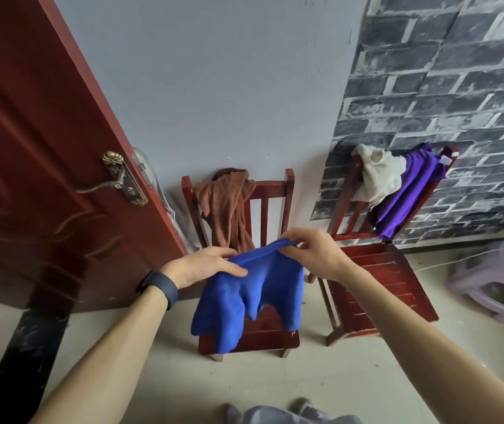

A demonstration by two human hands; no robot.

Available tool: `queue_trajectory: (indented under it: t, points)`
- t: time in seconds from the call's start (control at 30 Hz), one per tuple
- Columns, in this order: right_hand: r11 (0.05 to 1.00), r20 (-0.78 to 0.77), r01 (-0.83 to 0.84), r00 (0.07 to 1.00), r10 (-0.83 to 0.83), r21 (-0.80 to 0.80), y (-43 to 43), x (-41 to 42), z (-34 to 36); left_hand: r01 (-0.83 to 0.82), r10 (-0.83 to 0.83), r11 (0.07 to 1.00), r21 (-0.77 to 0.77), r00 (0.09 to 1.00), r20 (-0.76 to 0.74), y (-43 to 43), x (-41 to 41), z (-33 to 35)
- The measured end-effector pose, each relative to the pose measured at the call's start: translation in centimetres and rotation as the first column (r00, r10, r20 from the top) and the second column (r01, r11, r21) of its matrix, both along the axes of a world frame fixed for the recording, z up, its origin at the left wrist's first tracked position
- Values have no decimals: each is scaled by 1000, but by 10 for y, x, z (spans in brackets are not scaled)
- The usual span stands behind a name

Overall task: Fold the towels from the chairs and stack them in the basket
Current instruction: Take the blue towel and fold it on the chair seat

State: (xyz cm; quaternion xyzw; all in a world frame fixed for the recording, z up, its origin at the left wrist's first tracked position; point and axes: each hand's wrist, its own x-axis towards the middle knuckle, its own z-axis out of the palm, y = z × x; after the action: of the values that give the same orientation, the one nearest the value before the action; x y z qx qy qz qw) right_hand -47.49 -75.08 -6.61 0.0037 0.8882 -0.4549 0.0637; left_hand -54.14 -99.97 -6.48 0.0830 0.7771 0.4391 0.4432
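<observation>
A blue towel [253, 289] hangs in the air over the seat of the middle red chair [272, 335]. My left hand [205, 266] pinches its upper left edge and my right hand [313, 254] pinches its top edge. A brown towel [227, 209] is draped over that chair's backrest. On the right red chair [376, 280], a cream towel [377, 174] and a purple towel [406, 194] hang over the backrest. No basket is in view.
A dark red door [46, 166] stands open at the left, close to the middle chair. A pale plastic stool [495, 280] sits at the right by the brick-pattern wall [458, 87]. Tiled floor [183, 387] lies in front of the chairs.
</observation>
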Motion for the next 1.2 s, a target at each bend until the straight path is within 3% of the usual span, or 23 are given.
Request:
queue_trajectory:
  t: [0.13,0.23,0.33,0.47,0.53,0.6,0.63,0.7,0.77,0.8,0.83,0.9,1.03,1.2]
  points:
    - [993,213,-28,977,3,111,4,6,-16,-23,18,1000,-11,945,-326,-4,-10,2]
    - [993,334,38,943,2,-112,-2,16,-22,-129,125,991,26,865,-486,7,-15,14]
    - [928,374,127,927,14,-349,-13,16,-16,-238,281,960,150,792,-542,26,-21,25]
    - [955,326,69,945,30,-288,-25,6,-1,-209,295,955,212,761,-578,51,-30,39]
    - [928,335,144,942,-22,-343,-24,1,6,-279,385,923,266,648,-657,57,-36,41]
    - [782,405,300,912,-67,-546,-20,-4,14,-465,512,840,279,510,-691,54,-36,28]
    - [681,453,374,889,-70,-629,-16,-7,19,-580,591,768,273,475,-652,49,-31,10]
    - [557,539,461,842,-30,-691,-9,-10,29,-748,739,640,175,539,-404,41,-7,-35]
    - [531,562,467,827,21,-707,-2,-10,36,-754,757,653,73,653,-31,38,24,-82]
    - [524,559,455,828,48,-720,0,-9,36,-745,727,664,58,662,182,38,40,-90]
    - [518,556,445,828,74,-731,2,-7,35,-765,691,641,58,609,389,41,51,-95]
    - [510,564,447,820,95,-735,8,-3,31,-763,606,645,43,545,580,44,60,-99]
    - [513,573,469,817,57,-719,30,5,20,-690,562,720,67,638,527,42,50,-87]
    - [705,682,522,728,-76,-479,62,14,-18,-757,669,646,102,625,402,12,20,-72]
